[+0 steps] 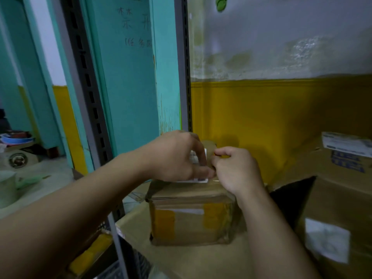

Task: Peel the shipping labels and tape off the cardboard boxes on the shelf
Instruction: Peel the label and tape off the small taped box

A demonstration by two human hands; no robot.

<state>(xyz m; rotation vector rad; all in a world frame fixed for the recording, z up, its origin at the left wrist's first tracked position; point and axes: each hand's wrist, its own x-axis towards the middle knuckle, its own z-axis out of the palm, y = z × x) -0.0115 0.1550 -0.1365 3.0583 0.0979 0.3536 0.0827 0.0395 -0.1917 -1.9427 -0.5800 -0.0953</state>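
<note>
A small cardboard box (191, 220) with yellow tape patches stands on the shelf (181, 256) in the middle of the head view. A white shipping label (198, 179) lies on its top, partly lifted and mostly hidden by my fingers. My left hand (173, 156) hovers over the box top with its fingers curled round the label's raised part. My right hand (235, 168) is right beside it, fingers curled and pinching a strip of tape or the label's edge; which one I cannot tell.
A larger cardboard box (338, 214) with white labels stands at the right, its dark flap open. Grey slotted shelf posts (184, 77) rise behind and at the left. The yellow and white wall is close behind. More yellow-taped boxes (90, 254) sit below at the left.
</note>
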